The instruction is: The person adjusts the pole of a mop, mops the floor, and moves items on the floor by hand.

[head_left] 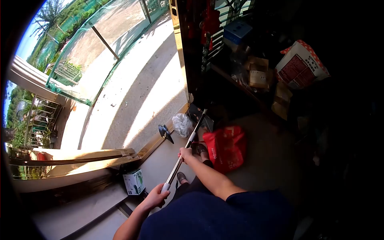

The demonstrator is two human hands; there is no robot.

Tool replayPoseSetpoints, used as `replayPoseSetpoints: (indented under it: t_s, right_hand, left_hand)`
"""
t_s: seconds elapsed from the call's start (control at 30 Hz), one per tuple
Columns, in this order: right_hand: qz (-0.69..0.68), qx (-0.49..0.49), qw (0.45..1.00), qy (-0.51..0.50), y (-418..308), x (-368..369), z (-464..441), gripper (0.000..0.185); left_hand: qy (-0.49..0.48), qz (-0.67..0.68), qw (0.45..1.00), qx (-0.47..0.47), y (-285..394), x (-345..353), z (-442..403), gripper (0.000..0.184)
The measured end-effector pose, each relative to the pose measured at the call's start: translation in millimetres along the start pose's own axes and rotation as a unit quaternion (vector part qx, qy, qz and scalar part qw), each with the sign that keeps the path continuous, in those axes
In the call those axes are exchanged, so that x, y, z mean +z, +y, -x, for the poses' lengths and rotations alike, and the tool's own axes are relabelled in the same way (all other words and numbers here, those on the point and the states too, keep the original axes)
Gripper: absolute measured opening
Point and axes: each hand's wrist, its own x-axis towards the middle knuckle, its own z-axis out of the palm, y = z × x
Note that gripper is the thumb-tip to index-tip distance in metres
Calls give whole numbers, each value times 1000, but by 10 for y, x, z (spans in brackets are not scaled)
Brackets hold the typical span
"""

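A long silver pole (175,173) runs slantwise from low centre up toward the doorway. Wrapped round its white lower end is my left hand (157,196). My right hand (185,155) grips the same pole farther up, near its middle. The pole's far end lies by a dark flat object (206,121) on the floor; what is attached there is too dark to tell. Just left of the pole is a clear plastic bag (183,125), and right of it stands a red bag (228,149).
A black object (165,133) sits at the wooden door sill (150,150). A white and green box (134,182) is at the lower left. Packages (258,73) and a white and red sack (301,66) lie at the upper right. Sunlit concrete (132,92) lies outside.
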Motion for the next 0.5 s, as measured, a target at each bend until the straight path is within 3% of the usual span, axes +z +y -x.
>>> replayPoseSetpoints:
  t_s: [0.03, 0.07, 0.13, 0.2, 0.33, 0.37, 0.43, 0.5]
  right_hand:
    - [3, 18, 999, -26, 81, 53, 249, 9]
    - [7, 40, 998, -54, 156, 75, 526, 8]
    - [10, 53, 990, -132, 348, 74, 804, 8]
    - [21, 33, 990, -135, 331, 31, 1019, 9]
    - [8, -62, 991, -115, -45, -126, 874, 10]
    - [7, -83, 992, -92, -208, -163, 724, 10]
    - [-13, -115, 992, -45, -642, -267, 437, 9]
    - [-11, -140, 990, 14, -1081, -379, -70, 9]
  left_hand:
    - [35, -94, 993, 55, -216, -98, 146, 41]
    - [53, -81, 991, 96, -534, -191, 232, 45]
    - [42, -45, 997, 51, -822, -335, 491, 51]
    - [47, 18, 998, 42, -958, -306, 601, 52]
    - [22, 63, 995, 79, -685, -238, 374, 54]
    - [25, -28, 986, 164, -715, -256, 101, 54]
    - [-15, 1, 994, 107, -310, -185, -279, 49]
    - [-95, 151, 983, 46, 450, -20, -512, 41]
